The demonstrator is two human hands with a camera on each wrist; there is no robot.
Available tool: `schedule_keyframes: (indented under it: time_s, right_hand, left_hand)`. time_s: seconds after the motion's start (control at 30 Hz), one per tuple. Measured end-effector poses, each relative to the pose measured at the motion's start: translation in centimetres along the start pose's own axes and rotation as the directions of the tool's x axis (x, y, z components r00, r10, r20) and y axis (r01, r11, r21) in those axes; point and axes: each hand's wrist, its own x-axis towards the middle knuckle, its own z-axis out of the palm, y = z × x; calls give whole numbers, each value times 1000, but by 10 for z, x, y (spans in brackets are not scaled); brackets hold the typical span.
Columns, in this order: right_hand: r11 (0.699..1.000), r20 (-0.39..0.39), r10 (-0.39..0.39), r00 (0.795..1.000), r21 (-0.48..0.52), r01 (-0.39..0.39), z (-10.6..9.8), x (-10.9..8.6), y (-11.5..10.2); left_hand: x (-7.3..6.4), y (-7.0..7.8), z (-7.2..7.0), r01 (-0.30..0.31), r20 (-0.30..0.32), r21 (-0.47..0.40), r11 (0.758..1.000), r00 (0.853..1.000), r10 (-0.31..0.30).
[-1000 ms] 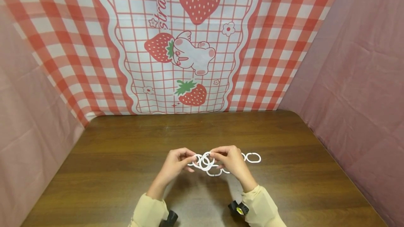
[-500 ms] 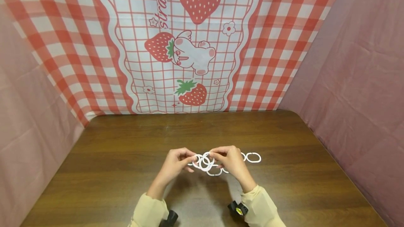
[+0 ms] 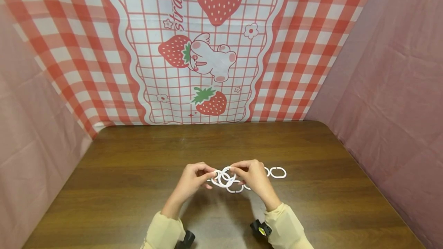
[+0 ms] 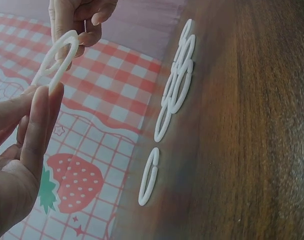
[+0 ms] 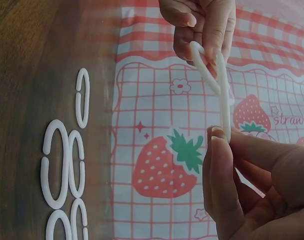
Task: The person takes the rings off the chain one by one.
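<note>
Two white plastic oval rings cross each other between my hands, held up over the table. My left hand (image 3: 191,178) pinches the left ring (image 5: 203,71) between thumb and fingertips. The right ring (image 5: 224,105) is pinched in the same way by my right hand (image 3: 255,178). Seen from the right wrist, the two rings form a narrow V, meeting near the left fingertips. Several more rings of this kind, each with a small gap in its side, lie flat on the table beyond the hands, such as the rightmost ring (image 3: 285,173) and a nearer ring (image 4: 141,194).
The brown wooden table (image 3: 138,153) has rounded far corners. A strawberry-print cloth (image 3: 214,68) with red checks hangs behind it, and pink drapes (image 3: 391,87) close off both sides. Loose rings (image 5: 43,182) lie in an overlapping row, partly hidden behind the hands in the head view.
Both hands stay almost in place, keeping their pinch. The held rings have shifted slightly against each other, the left one tipping a little.
</note>
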Motion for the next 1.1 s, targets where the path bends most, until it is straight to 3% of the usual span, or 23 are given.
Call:
schedule_keyframes:
  time_s: [0.47, 0.6, 0.8, 1.0, 1.1]
  right_hand:
    - [999, 78, 34, 996, 1, -34, -4, -1, 0]
    - [999, 71, 31, 997, -15, -30, -4, -3, -1]
    - [999, 66, 32, 997, -26, -31, -5, -4, -3]
    - [999, 65, 29, 997, -34, -27, -6, -4, -5]
    - [999, 63, 35, 997, -34, -33, -7, -4, -5]
  left_hand:
    - [-2, 3, 4, -85, -53, 166, 982, 994, 95]
    - [-3, 4, 5, -145, -55, 253, 956, 985, 164]
    - [-4, 4, 6, -234, -60, 368, 900, 960, 274]
    - [-4, 5, 6, -249, -61, 424, 871, 951, 302]
    - [-4, 6, 7, -241, -66, 422, 874, 953, 295]
